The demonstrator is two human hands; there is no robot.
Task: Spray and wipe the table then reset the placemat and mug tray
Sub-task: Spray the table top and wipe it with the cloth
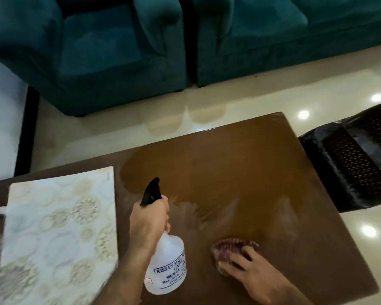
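Two teal velvet sofas fill the far side, soft and boxy, standing on a glossy cream floor that mirrors ceiling lights. Nearer lies the brown wooden table, smooth, with rounded corners and pale wet streaks across its middle. Just off its right edge sits a black perforated plastic bin lined with a shiny black bag. On the table's left part lies the placemat, a flat cream rectangle with pale lacy medallions. The left hand is wrapped around the neck of a translucent white spray bottle with a black nozzle and printed label, held tilted over the table. Well apart from it, the right hand presses with spread fingers on a crumpled, ribbed maroon cloth lying on the tabletop.
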